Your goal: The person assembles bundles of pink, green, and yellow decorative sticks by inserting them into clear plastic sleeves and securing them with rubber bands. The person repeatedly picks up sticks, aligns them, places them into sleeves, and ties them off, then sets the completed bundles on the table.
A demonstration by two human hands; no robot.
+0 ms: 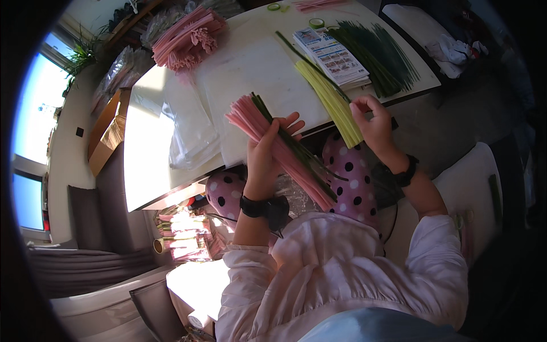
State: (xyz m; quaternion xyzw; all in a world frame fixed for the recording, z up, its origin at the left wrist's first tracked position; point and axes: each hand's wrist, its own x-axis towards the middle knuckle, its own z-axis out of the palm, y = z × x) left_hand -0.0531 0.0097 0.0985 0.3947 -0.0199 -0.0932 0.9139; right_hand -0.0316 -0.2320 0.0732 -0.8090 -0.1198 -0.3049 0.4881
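My left hand [265, 151] is closed round a bundle of pink pipe cleaners [302, 179], with several dark green ones [288, 138] lying along its right side. The bundle slants from upper left to lower right above my lap. My right hand [371, 122] pinches the lower end of a single dark green pipe cleaner [310, 61] by the table's near edge. That strand stretches up and left over the table. Beside my right hand, a bunch of yellow-green pipe cleaners [329, 102] lies partly past the edge.
On the white table [245, 62] are a stack of printed sheets [331, 54], dark green pipe cleaners [379, 60], a green tape roll [316, 23], clear plastic bags [191, 128] and a large pink pile [188, 40]. Packed pink and green bundles [185, 236] sit low at left, beneath a cardboard box [108, 134].
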